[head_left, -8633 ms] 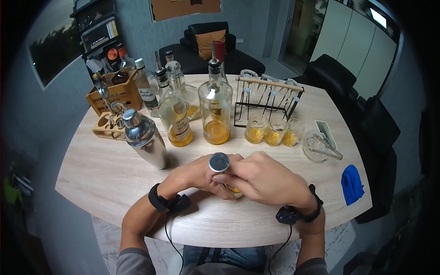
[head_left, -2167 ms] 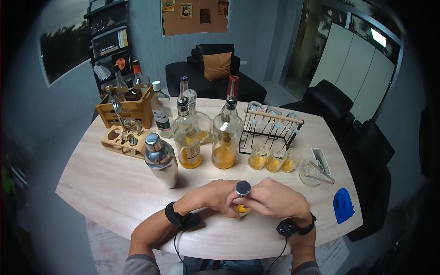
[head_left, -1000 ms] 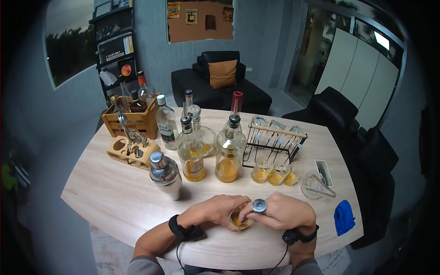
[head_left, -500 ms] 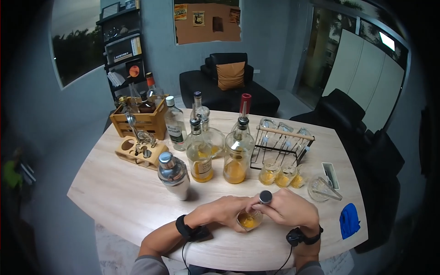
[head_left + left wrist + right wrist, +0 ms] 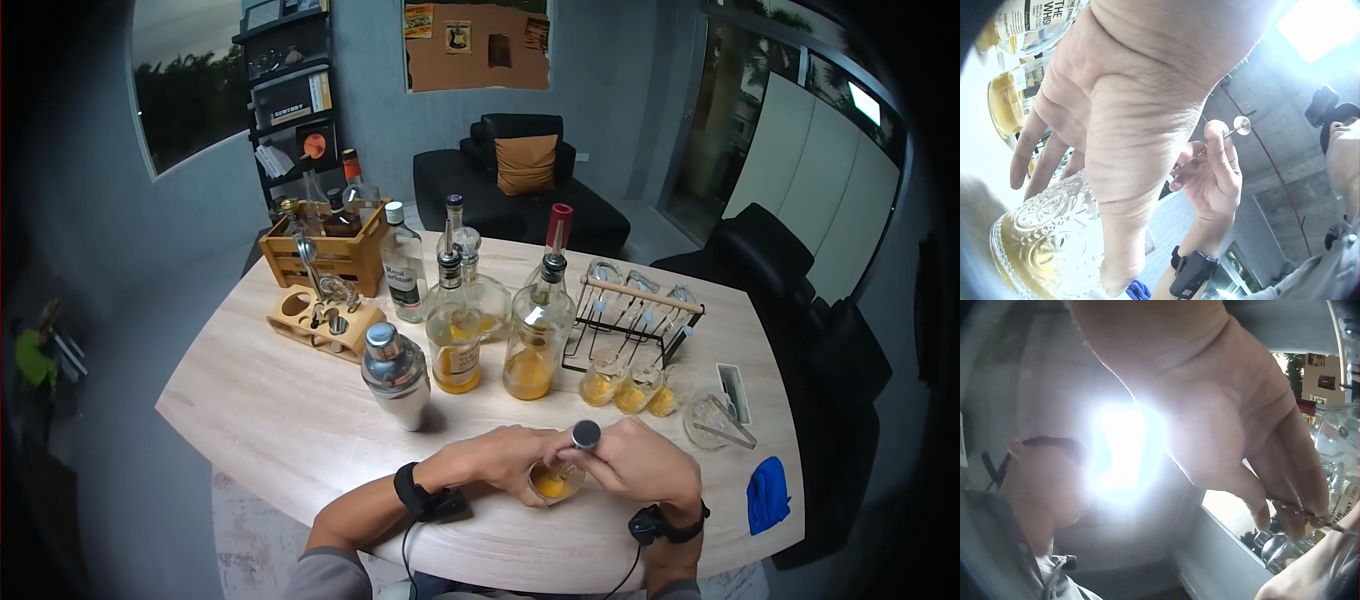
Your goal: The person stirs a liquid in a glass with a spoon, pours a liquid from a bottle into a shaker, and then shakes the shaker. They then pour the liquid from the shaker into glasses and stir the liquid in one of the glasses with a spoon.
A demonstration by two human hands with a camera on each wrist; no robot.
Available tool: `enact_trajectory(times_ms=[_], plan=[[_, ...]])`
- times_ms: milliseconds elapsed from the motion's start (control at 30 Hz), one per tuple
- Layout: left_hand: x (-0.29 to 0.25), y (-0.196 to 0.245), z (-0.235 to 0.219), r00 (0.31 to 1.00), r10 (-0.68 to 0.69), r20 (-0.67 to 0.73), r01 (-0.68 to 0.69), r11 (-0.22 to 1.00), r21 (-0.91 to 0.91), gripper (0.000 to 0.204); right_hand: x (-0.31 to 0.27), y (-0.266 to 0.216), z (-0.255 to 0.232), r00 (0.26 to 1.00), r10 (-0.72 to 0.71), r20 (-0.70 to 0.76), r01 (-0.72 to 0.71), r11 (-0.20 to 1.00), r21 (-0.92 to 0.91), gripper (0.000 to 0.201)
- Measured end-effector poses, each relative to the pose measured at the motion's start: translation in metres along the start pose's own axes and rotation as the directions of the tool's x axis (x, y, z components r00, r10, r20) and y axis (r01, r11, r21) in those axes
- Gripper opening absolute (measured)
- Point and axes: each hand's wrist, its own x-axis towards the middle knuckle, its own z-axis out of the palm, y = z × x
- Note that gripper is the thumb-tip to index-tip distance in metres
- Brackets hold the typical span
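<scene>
A patterned glass [image 5: 556, 484] of amber liquid stands near the table's front edge. My left hand [image 5: 503, 460] holds its side; in the left wrist view the thumb and fingers of that hand [image 5: 1129, 137] lie round the ridged glass [image 5: 1054, 237]. Above the rim, my right hand [image 5: 645, 462] pinches a thin twisted metal spoon stem, its round disc end [image 5: 586, 434] uppermost. The right wrist view shows the twisted stem [image 5: 1297, 509] between the thumb and fingers of my right hand [image 5: 1241, 419]. The stem's lower end cannot be made out clearly.
Behind my hands stand a shaker [image 5: 397, 378], several bottles [image 5: 535, 345] and several amber-filled glasses [image 5: 634, 388] before a wire rack [image 5: 640, 300]. A wooden crate [image 5: 325, 258] is back left; tongs lie on a glass bowl [image 5: 712, 418] near a blue cloth [image 5: 768, 496] at right.
The head view has shifted, so the whole scene sits differently in it. My left hand stays round the glass, and the disc end of the stem has changed its tilt above it.
</scene>
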Motion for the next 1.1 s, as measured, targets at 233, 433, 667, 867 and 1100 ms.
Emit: enact_trajectory(times_ms=[233, 433, 667, 867, 1100], plan=[[0.000, 0.002, -0.001, 0.998, -0.067, -0.010, 0.067, 0.996, -0.057, 0.072, -0.002, -0.002, 0.014, 0.959, -0.257, 0.119, 0.262, 0.965, -0.030, 0.012], [0.000, -0.015, 0.013, 0.989, 0.060, -0.134, -0.070, 0.995, -0.075, 0.075, 0.006, -0.009, 0.011, 0.996, -0.082, -0.032, 0.082, 0.996, -0.018, 0.015], [0.002, -0.009, 0.008, 0.998, -0.004, -0.062, 0.000, 0.999, -0.053, 0.074, -0.005, -0.003, 0.010, 0.984, -0.108, 0.139, 0.116, 0.992, -0.052, 0.015], [0.000, -0.010, 0.010, 0.995, 0.034, -0.091, -0.041, 0.997, -0.068, 0.074, 0.007, -0.005, 0.018, 0.988, -0.154, -0.010, 0.154, 0.988, 0.003, 0.011], [0.001, -0.007, 0.005, 0.999, -0.025, -0.029, 0.026, 1.000, 0.003, 0.073, -0.001, -0.001, 0.010, 0.996, -0.048, 0.080, 0.054, 0.995, -0.079, 0.018]])
